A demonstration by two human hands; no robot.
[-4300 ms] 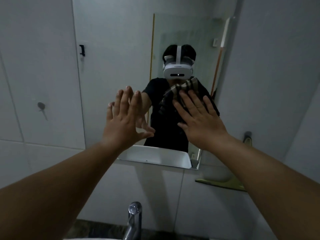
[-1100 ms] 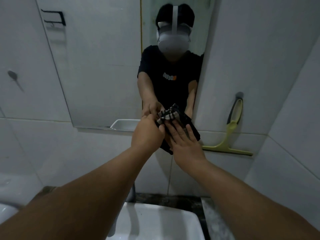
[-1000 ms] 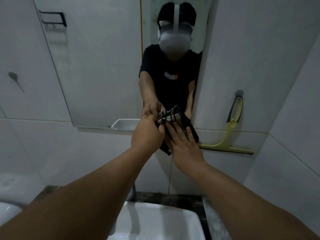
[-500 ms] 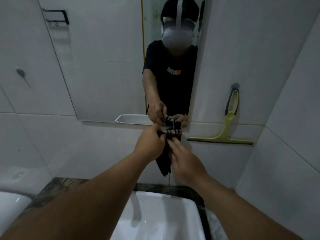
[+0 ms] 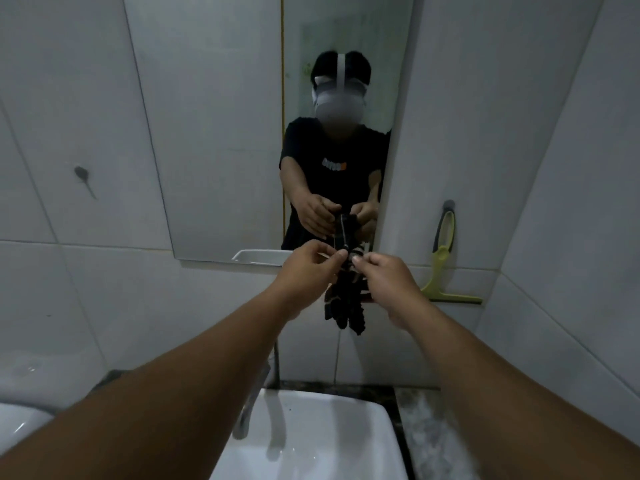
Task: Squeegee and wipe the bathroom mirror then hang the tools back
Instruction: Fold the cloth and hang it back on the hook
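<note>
your left hand point(image 5: 304, 271) and right hand point(image 5: 388, 278) are raised side by side near the bottom edge of the mirror point(image 5: 242, 133), each pinching the top of a dark striped cloth point(image 5: 346, 303) between thumb and fingertips, so the cloth hangs bunched below them in front of the tiled wall. to the right, the yellow-green squeegee point(image 5: 445, 261) hangs on the wall, apart from both hands. the white sink point(image 5: 311, 441) sits near you, below your arms.
</note>
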